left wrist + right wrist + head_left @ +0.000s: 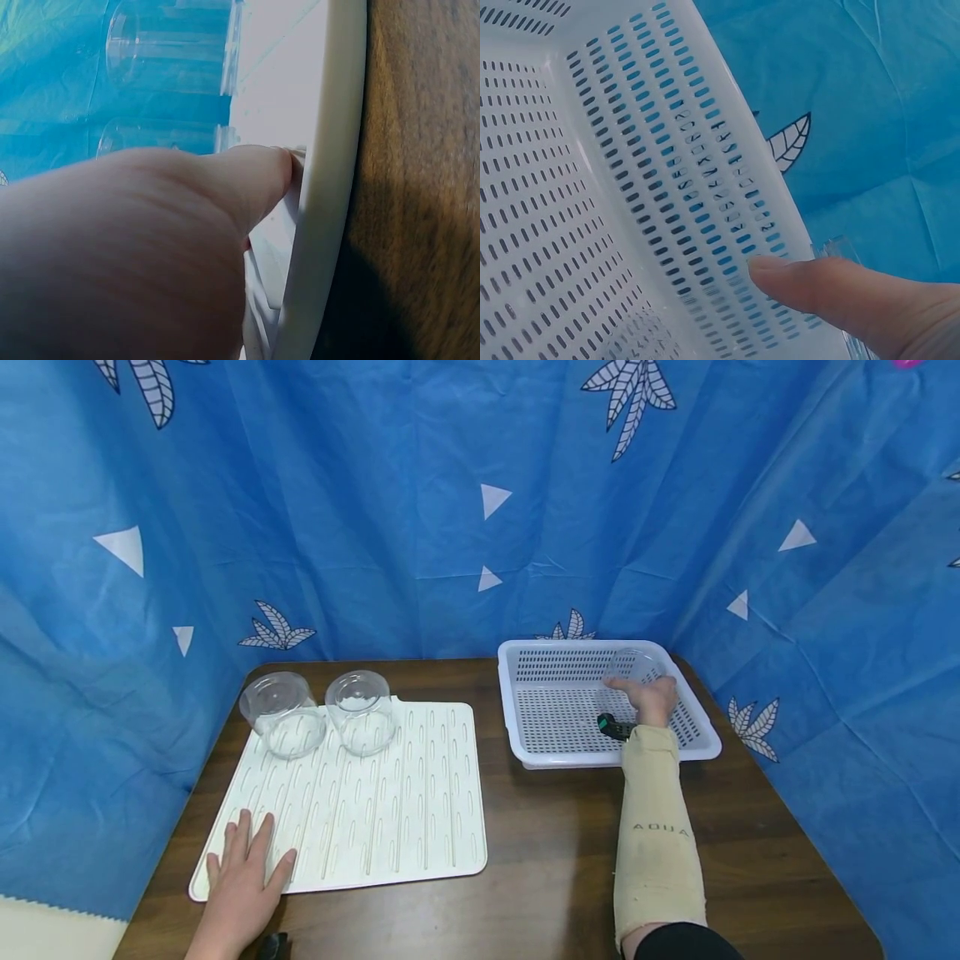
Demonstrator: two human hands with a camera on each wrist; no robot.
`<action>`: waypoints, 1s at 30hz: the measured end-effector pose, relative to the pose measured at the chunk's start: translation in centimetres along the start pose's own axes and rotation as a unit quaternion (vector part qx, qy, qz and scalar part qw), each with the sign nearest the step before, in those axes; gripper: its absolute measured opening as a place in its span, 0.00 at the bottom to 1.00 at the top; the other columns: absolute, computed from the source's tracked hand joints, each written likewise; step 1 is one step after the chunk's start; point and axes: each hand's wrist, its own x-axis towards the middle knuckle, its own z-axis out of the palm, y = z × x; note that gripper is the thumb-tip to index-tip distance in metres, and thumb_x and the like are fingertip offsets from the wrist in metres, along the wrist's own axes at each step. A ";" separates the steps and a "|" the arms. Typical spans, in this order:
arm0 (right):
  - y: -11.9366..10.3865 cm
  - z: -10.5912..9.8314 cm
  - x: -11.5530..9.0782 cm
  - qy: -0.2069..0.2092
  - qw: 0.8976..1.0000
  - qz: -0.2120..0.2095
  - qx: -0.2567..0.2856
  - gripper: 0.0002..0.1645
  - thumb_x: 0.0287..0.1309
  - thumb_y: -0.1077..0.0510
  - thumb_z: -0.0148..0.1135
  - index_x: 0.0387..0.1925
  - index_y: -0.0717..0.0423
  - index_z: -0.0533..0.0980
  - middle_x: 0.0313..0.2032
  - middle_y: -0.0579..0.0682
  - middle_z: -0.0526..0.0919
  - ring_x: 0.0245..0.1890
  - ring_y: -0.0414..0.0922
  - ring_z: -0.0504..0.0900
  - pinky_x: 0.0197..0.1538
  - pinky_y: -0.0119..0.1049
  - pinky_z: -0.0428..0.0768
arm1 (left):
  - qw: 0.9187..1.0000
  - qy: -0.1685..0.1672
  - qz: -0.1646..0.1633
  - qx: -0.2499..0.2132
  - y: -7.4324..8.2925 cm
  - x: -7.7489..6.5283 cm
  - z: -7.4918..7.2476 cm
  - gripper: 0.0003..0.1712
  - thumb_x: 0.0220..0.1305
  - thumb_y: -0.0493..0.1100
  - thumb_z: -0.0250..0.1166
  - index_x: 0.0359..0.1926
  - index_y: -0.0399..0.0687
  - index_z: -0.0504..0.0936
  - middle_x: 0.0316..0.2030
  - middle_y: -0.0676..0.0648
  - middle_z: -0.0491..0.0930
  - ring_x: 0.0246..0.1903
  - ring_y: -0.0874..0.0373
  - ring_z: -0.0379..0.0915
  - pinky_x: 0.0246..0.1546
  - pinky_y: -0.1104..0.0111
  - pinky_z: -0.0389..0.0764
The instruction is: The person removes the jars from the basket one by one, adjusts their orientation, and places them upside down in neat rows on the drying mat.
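My left hand [242, 885] lies with spread fingers on the front left corner of a white ribbed drying mat [420, 793]; its thumb [259, 176] touches the mat near the edge. Two clear plastic jars, one at the left [281, 714] and one beside it [362, 714], stand along the mat's back edge, rims towards the mat. Over at the right, my right hand [651, 697] reaches into a white perforated basket [510, 710] and grips another clear jar [632, 664]. In the right wrist view, the thumb [817, 285] lies across the jar, whose outline is faint; the other fingers are hidden.
Beneath everything is a dark brown wooden table [540, 852]. A blue patterned curtain [420, 527] hangs close behind the basket and mat and along both sides. Bare tabletop separates the mat from the basket.
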 end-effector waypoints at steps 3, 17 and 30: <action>0.0 -0.3 -0.1 -0.002 1.000 0.000 -0.004 0.71 0.59 0.50 0.83 0.86 0.64 0.44 0.80 0.69 0.57 0.78 0.64 0.61 0.80 0.60 0.63 | 1.000 -0.003 0.000 -0.001 0.1 0.0 0.0 0.42 0.84 0.47 0.59 0.75 0.12 0.56 0.77 0.09 0.36 0.78 0.12 0.23 0.68 0.18 0.26; 0.4 -0.2 -0.4 0.004 1.000 -0.029 0.000 0.72 0.59 0.51 0.83 0.88 0.60 0.43 0.83 0.66 0.53 0.81 0.62 0.55 0.83 0.59 0.56 | 0.999 -0.034 -0.002 0.008 -0.1 0.3 -1.0 0.41 0.85 0.48 0.57 0.75 0.13 0.57 0.76 0.08 0.36 0.76 0.10 0.27 0.67 0.16 0.33; 0.5 0.4 -1.4 0.052 0.993 -0.105 -0.017 0.71 0.56 0.49 0.86 0.88 0.60 0.50 0.83 0.64 0.57 0.82 0.61 0.54 0.84 0.59 0.53 | 0.997 -0.049 0.005 0.055 1.2 1.4 -3.9 0.38 0.86 0.50 0.58 0.70 0.14 0.66 0.71 0.08 0.55 0.70 0.08 0.52 0.66 0.19 0.58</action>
